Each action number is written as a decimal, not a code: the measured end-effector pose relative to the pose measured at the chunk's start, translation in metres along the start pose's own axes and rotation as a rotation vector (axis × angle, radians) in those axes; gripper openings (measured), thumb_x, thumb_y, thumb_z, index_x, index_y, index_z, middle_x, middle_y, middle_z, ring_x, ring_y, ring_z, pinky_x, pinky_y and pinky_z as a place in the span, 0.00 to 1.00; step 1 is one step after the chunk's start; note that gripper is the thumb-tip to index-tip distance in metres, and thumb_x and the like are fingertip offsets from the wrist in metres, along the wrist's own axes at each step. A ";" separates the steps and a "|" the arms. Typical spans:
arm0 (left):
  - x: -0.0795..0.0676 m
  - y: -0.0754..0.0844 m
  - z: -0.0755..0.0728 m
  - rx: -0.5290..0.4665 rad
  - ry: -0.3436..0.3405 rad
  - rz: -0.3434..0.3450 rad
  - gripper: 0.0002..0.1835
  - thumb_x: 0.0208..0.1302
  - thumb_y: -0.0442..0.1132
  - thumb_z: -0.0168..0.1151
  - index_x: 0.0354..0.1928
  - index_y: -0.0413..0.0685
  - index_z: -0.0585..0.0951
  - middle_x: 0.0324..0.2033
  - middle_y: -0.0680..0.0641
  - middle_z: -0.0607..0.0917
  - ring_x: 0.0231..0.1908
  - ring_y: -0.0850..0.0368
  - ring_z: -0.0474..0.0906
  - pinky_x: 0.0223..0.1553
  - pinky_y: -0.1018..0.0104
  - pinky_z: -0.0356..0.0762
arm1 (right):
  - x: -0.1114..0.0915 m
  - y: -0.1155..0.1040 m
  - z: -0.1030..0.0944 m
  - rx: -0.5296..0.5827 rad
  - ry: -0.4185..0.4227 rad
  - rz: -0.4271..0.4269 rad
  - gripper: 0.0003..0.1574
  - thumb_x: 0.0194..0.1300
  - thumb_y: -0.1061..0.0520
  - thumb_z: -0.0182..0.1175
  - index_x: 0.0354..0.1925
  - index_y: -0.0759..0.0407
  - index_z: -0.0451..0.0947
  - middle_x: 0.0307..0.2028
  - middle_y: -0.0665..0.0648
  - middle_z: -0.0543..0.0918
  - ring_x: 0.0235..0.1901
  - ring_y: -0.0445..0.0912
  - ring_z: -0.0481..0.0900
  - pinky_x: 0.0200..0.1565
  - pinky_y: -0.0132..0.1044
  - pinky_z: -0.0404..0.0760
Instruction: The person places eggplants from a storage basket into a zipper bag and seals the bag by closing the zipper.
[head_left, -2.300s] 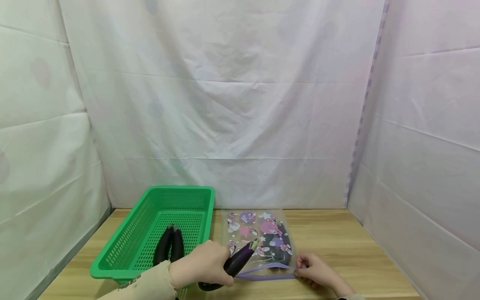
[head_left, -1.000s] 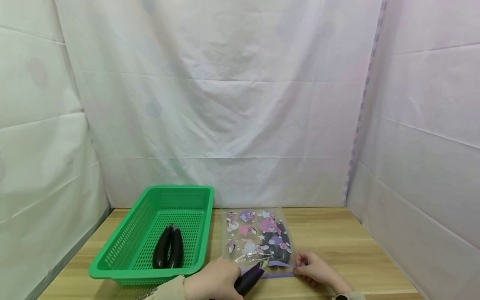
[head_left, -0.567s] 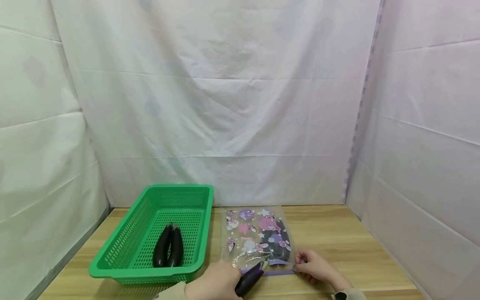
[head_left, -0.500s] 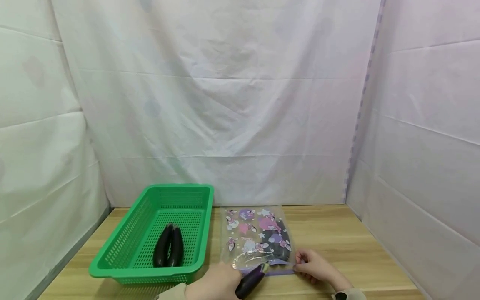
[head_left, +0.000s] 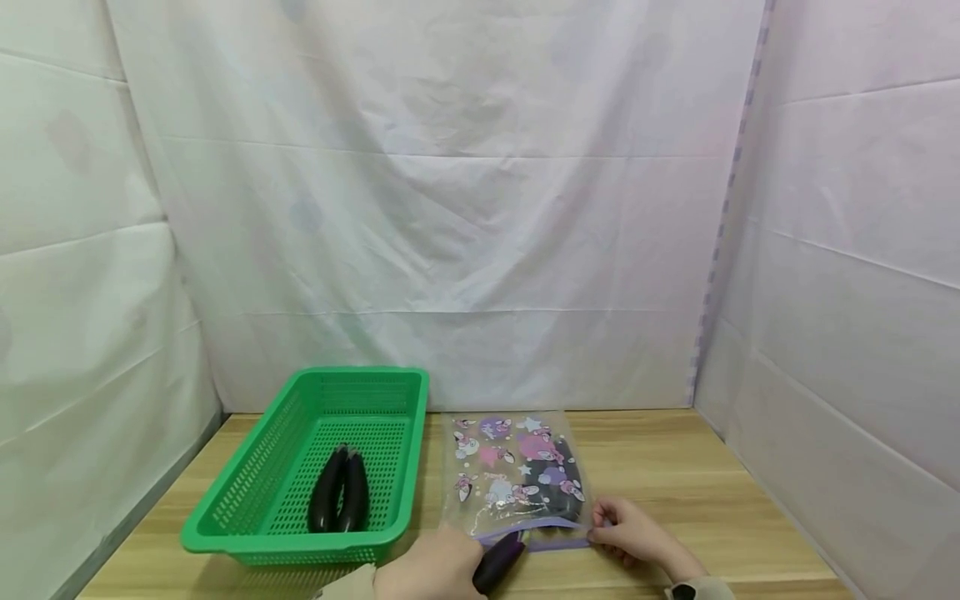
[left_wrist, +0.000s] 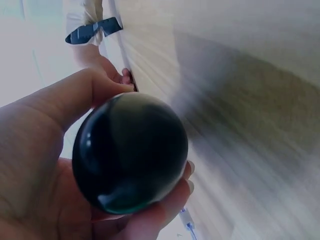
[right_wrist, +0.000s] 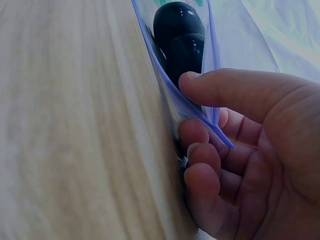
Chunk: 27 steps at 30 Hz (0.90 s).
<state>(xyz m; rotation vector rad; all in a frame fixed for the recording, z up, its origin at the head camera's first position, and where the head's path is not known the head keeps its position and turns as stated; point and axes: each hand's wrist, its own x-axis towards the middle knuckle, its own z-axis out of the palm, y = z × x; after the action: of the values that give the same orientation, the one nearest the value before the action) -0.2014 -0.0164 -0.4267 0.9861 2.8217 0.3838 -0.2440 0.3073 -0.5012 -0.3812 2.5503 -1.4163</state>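
Observation:
My left hand (head_left: 433, 567) grips a dark purple eggplant (head_left: 498, 565); its round blunt end (left_wrist: 131, 155) faces the camera in the left wrist view, thumb on one side and fingers curled on the other. The green stem end points into the mouth of a clear zip bag (head_left: 480, 492) printed with pink and purple cartoons. My right hand (head_left: 630, 533) pinches the bag's purple zip edge (right_wrist: 220, 136) at its right corner, between thumb and fingers. Through the film, dark eggplants (right_wrist: 182, 45) show along the bag's right side.
A green plastic basket (head_left: 414, 467) stands left of the bag, with two eggplants (head_left: 339, 492) side by side in it. Beneath everything is a wood-grain table (head_left: 675, 467). White cloth (head_left: 480, 208) hangs at the back and on both sides.
My left hand has brought the eggplant down from over the bag to its front, and the stem end has dipped at the mouth. My right hand keeps its hold on the corner.

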 end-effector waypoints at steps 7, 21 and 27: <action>0.011 -0.004 0.005 0.059 0.073 0.056 0.18 0.34 0.48 0.64 0.06 0.54 0.64 0.07 0.60 0.61 0.10 0.65 0.55 0.07 0.68 0.56 | -0.001 0.000 0.001 -0.008 -0.002 0.002 0.15 0.52 0.53 0.62 0.26 0.60 0.67 0.15 0.50 0.69 0.12 0.41 0.64 0.10 0.33 0.65; 0.024 -0.002 0.012 0.170 0.223 0.131 0.17 0.35 0.49 0.63 0.08 0.55 0.65 0.10 0.59 0.65 0.11 0.63 0.60 0.10 0.69 0.57 | -0.001 -0.003 -0.002 -0.003 -0.006 0.013 0.15 0.52 0.53 0.61 0.27 0.60 0.67 0.16 0.50 0.69 0.12 0.41 0.63 0.10 0.32 0.65; 0.029 0.003 0.013 0.188 0.221 0.111 0.18 0.35 0.51 0.65 0.24 0.48 0.71 0.15 0.55 0.71 0.16 0.61 0.67 0.16 0.68 0.64 | 0.000 -0.002 0.000 0.005 -0.011 0.012 0.15 0.52 0.53 0.61 0.27 0.60 0.67 0.16 0.50 0.69 0.12 0.41 0.63 0.10 0.32 0.65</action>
<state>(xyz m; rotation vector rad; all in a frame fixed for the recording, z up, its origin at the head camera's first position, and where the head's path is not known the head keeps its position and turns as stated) -0.2197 0.0065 -0.4397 1.2108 3.0554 0.2565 -0.2435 0.3064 -0.4992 -0.3711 2.5353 -1.4127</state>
